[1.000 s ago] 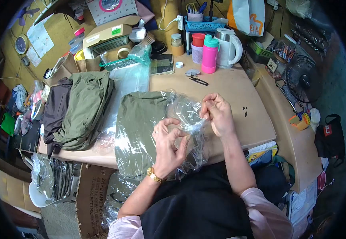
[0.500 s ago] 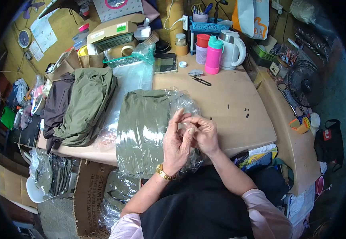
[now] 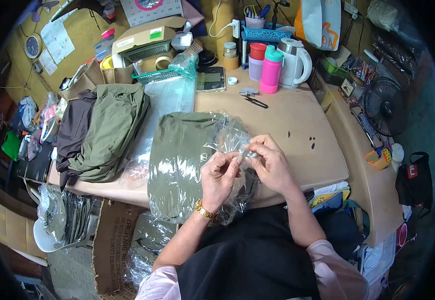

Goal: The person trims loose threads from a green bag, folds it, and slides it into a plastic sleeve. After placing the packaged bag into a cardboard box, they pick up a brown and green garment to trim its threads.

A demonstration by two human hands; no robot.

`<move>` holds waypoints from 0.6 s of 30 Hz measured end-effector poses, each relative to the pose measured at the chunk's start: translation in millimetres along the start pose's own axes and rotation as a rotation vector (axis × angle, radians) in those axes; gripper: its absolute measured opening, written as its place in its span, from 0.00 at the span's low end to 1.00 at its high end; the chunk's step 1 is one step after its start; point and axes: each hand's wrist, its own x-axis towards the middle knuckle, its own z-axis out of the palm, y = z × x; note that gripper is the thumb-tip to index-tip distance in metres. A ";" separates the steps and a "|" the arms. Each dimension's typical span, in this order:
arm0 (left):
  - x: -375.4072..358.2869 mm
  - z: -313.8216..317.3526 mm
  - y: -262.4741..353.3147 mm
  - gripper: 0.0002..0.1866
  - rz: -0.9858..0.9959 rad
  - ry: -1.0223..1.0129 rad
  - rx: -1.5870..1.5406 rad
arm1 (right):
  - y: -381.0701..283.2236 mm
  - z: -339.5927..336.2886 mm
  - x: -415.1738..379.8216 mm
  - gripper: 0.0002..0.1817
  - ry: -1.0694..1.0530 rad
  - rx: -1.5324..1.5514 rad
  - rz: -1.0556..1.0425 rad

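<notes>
Head view. A clear crinkled plastic bag (image 3: 187,165) containing a folded olive-green garment (image 3: 177,150) lies on the beige wooden table (image 3: 297,125), at the table's near edge, directly in front of the person. The left hand (image 3: 218,177), with a gold wristwatch (image 3: 205,210) at the wrist, is closed in a pinch on the bag's open right-hand end; thumb and fingertips are pressed together on the film. The right hand (image 3: 270,162) meets it just beside, fingers likewise curled shut on the same gathered plastic. Both hands are over the bag's right end, fingertips touching or nearly so.

Left of the bag, on the table, sits a pile of loose olive-green and dark brown garments (image 3: 100,132). Beyond the bag lie small black scissors (image 3: 255,102). Farther back from the bag stand a pink bottle with a teal cap (image 3: 270,70) and a white electric kettle (image 3: 295,62), side by side.
</notes>
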 end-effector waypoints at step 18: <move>-1.3 2.0 17.5 0.08 0.190 -0.048 0.359 | 6.9 9.1 -1.9 0.05 0.168 0.519 0.167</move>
